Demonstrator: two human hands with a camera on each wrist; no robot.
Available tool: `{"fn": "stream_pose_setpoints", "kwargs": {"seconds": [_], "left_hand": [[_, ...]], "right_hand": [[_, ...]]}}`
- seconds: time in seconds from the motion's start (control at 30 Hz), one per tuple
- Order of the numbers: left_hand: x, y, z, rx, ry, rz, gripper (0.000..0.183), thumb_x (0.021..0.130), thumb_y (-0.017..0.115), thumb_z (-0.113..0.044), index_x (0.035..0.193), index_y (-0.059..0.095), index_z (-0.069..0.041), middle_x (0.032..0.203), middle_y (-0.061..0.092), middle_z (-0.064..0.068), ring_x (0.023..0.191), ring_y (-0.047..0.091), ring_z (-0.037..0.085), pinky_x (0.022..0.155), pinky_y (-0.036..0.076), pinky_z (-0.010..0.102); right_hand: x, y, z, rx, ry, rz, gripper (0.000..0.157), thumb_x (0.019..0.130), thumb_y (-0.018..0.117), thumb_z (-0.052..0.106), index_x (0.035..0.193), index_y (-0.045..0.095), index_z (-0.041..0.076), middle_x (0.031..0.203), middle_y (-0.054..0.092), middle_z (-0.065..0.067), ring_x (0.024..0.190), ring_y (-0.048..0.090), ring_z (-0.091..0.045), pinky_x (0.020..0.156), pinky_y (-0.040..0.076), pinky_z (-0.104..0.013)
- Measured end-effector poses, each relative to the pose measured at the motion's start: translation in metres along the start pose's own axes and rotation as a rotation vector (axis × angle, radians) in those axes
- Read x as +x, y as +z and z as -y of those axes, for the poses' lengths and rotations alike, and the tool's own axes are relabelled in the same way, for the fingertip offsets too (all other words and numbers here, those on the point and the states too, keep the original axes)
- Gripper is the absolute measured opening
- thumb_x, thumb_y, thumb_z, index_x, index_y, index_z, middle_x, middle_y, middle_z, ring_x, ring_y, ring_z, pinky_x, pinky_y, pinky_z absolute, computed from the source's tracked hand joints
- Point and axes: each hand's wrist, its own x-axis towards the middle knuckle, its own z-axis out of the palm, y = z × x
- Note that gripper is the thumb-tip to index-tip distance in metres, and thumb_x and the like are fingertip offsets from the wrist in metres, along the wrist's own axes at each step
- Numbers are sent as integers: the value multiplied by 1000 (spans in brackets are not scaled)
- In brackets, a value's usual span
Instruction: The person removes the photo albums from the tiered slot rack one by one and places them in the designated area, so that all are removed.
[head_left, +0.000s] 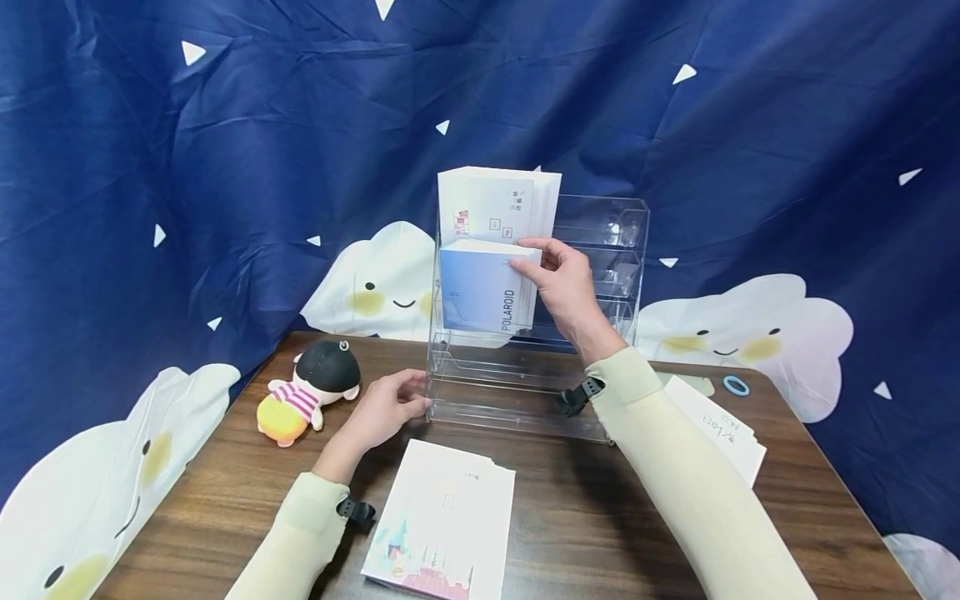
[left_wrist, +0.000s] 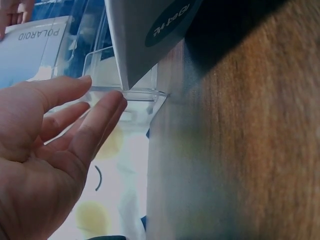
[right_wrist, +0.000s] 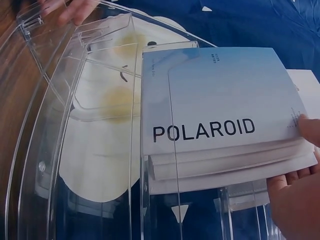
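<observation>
A clear acrylic tiered rack (head_left: 517,412) stands on the table. My right hand (head_left: 564,279) pinches the right edge of a stack of blue-and-white POLAROID cards (head_left: 480,287), which sits in a middle tier. In the right wrist view, thumb and fingers lie on opposite faces of this POLAROID stack (right_wrist: 215,100). Behind it, in a higher tier, stands a stack of white cards (head_left: 480,200) with a red stamp print. My left hand (head_left: 386,408) touches the rack's lower left side, its fingers loosely extended in the left wrist view.
A stack of white cards with a pink castle print (head_left: 450,517) lies on the table before the rack. More white cards (head_left: 720,433) and a blue ring (head_left: 736,385) are at the right. A plush doll (head_left: 307,392) lies left. A blue curtain (head_left: 300,125) hangs behind.
</observation>
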Motion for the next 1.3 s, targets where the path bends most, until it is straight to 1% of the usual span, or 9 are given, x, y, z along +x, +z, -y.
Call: {"fn": "stream_pose_setpoints", "kwargs": {"seconds": [0.17, 0.4, 0.6, 0.73, 1.0, 1.3], "left_hand": [[0, 0, 0, -9, -2, 6, 48, 105, 79, -15, 150, 67, -6, 137, 79, 14, 116, 78, 26, 100, 64, 48], [1, -1, 1, -6, -3, 7, 48, 105, 79, -15, 150, 67, -6, 136, 79, 14, 116, 78, 25, 101, 64, 48], [1, -1, 0, -14, -5, 6, 48, 105, 79, -15, 151, 66, -6, 136, 79, 14, 116, 78, 26, 100, 65, 48], [0, -1, 0, -27, -3, 12, 48, 105, 79, -15, 150, 67, -6, 136, 79, 14, 117, 78, 26, 100, 65, 47], [0, -1, 0, -19, -7, 10, 48, 105, 78, -15, 151, 66, -6, 137, 78, 13, 118, 78, 27, 101, 65, 47], [0, -2, 1, -20, 0, 14, 48, 106, 78, -16, 151, 66, -6, 137, 79, 13, 117, 78, 26, 100, 65, 47]], "right_hand": [[0, 0, -1, -14, -21, 1, 34, 104, 81, 11, 138, 77, 8, 116, 77, 2, 102, 75, -10, 89, 62, -27], [-2, 1, 1, -13, -20, -15, 33, 104, 81, 11, 137, 77, 8, 121, 76, -2, 104, 74, -11, 91, 62, -28], [-2, 1, 1, -10, -18, -12, 33, 104, 81, 11, 137, 77, 7, 123, 77, -3, 105, 75, -11, 92, 62, -28], [-2, 1, 1, -9, -19, -10, 34, 104, 81, 11, 137, 77, 7, 122, 77, -3, 105, 75, -10, 92, 62, -29], [-2, 1, 2, -8, -6, -2, 34, 105, 80, 11, 138, 77, 7, 121, 77, -1, 106, 75, -11, 93, 62, -29], [1, 1, 3, -13, -19, 0, 33, 104, 80, 11, 137, 76, 6, 119, 77, -2, 103, 76, -10, 90, 62, -27]]}}
